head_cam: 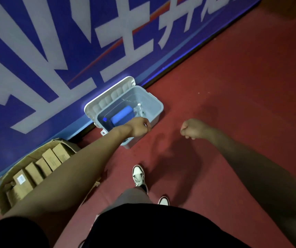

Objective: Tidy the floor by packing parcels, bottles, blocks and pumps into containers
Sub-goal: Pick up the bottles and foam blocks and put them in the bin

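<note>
In the head view, a person is standing on a red floor [233, 104] and looking down along a blue banner wall [36, 51] with large white characters that is filling the upper left of the frame.

At the centre, one pale grey plastic storage bin [154, 102] is sitting against the foot of the wall, its white hinged lid [107, 99] leaning open against the banner. Inside it, one blue cylinder-shaped thing [121, 114], possibly a pump, is lying, and one clear plastic bottle [139, 109] is lying just beside it toward the right.

In the lower left of the frame, one open cardboard box [2, 197] is standing against the wall, holding a row of brown parcels [48, 160]; about seven are showing, and one [21, 179] is carrying a white label.

The left hand [140, 127] is hovering over the bin's near rim, curled into a fist; nothing is showing in it. The right hand [193, 128] is hanging over bare floor right of the bin, also curled closed and holding nothing visible.

Two black-and-white sneakers are showing at lower centre: one [139, 176] stepping forward, the other [163, 201] partly hidden.
</note>
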The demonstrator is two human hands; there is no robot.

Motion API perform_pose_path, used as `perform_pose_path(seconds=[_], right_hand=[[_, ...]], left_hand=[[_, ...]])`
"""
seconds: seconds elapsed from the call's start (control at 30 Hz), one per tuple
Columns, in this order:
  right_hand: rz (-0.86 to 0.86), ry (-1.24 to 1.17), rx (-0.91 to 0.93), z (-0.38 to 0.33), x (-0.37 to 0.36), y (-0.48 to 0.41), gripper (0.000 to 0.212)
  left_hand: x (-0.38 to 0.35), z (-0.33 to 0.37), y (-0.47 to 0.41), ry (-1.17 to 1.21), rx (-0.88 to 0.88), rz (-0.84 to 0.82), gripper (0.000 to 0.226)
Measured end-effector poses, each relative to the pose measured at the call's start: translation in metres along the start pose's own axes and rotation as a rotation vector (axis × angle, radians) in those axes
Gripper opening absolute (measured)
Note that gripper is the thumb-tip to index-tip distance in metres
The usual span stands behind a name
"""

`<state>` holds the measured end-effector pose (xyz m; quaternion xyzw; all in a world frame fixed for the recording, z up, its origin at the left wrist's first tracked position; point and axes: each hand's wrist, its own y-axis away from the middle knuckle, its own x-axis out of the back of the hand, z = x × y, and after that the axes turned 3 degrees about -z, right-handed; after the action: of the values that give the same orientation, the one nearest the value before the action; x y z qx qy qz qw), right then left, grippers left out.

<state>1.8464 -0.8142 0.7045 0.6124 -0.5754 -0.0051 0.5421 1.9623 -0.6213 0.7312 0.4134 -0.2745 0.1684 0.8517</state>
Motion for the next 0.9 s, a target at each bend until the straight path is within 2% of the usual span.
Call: perform_pose_path(seconds=[0.4,0.53,0.7,0.8,0.9], right_hand=[[0.108,-0.090,-0.113,0.044,-0.070,0.135,0.020],[0.210,-0.173,-0.254,0.045,-0.124,0.183,0.024],[0.316,-0.327,-0.381,0.043,-0.210,0.254,0.019],[0.300,-0.424,-0.443,0.037,-0.254,0.295,0.013],[0.309,-0.473,-0.508,0.035,-0.296,0.332,0.018]], left_hand=[[-0.072,0.041,0.068,-0.232,-0.217,-0.119,0.022],[-0.100,0.033,0.100,-0.316,-0.360,-0.193,0.023],[-0.151,0.013,0.145,-0.426,-0.516,-0.312,0.024],[-0.179,0.001,0.173,-0.433,-0.567,-0.388,0.022],[-0.209,-0.005,0.201,-0.475,-0.614,-0.467,0.024]])
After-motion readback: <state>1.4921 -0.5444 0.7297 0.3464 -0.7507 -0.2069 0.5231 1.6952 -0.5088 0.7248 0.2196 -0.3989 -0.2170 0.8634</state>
